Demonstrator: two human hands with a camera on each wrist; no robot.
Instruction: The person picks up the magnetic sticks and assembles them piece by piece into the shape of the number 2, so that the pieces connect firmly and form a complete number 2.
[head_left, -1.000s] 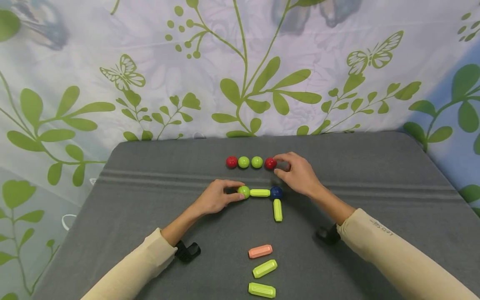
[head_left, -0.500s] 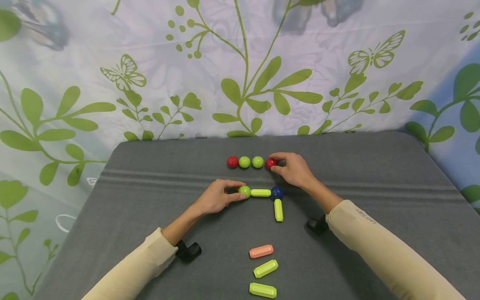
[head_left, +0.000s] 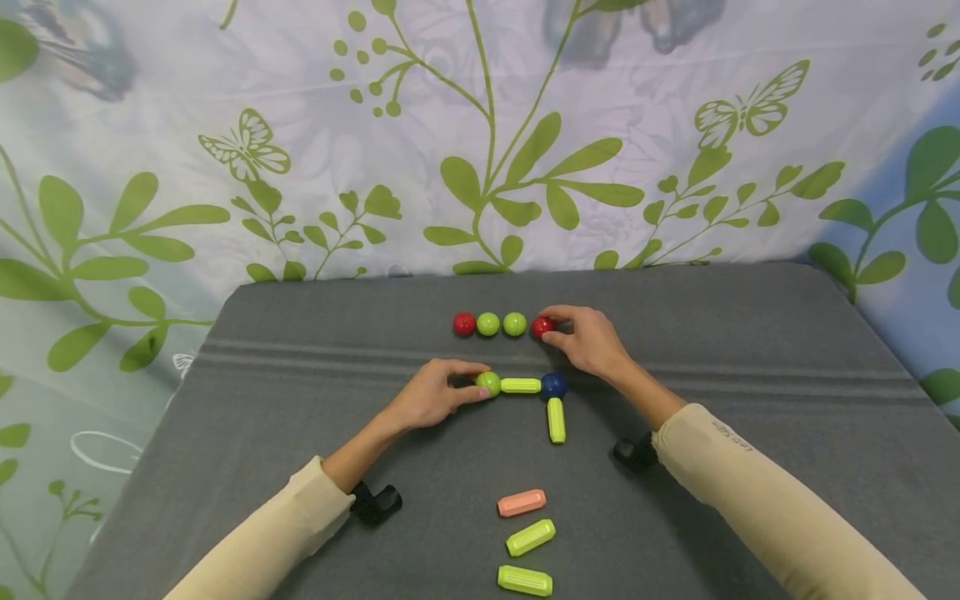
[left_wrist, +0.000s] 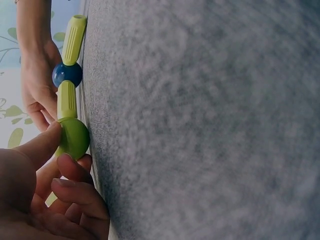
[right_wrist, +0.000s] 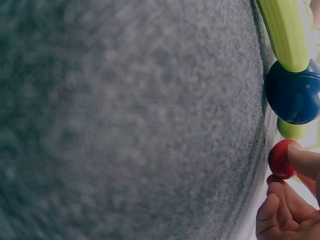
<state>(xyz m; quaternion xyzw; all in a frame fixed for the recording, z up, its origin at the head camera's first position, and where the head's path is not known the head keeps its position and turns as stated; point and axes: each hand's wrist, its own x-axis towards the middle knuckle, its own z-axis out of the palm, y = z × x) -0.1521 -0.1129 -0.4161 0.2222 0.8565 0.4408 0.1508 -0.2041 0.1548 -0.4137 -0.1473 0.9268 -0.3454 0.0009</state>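
My left hand [head_left: 431, 394] pinches a green ball [head_left: 488, 384] between thumb and fingers. From that ball a yellow-green rod [head_left: 521, 386] runs right to a dark blue ball [head_left: 553, 385]. A second yellow-green rod [head_left: 556, 420] extends from the blue ball toward me, so the joined pieces form an L; the left wrist view shows them linked in a chain. Farther back, my right hand [head_left: 588, 340] pinches a red ball [head_left: 542, 327], the rightmost in a row. In the right wrist view, thumb and fingertips close on that red ball [right_wrist: 283, 159].
Left of the held red ball are two green balls [head_left: 488, 324] and another red ball [head_left: 464, 323]. Nearer me lie an orange rod [head_left: 521, 502] and two yellow-green rods [head_left: 530, 537]. A patterned cloth [head_left: 390, 142] hangs behind the grey table [head_left: 300, 333].
My right hand has moved slightly left and its thumb and fingers have come together on the red ball. The left hand stays on the green ball.
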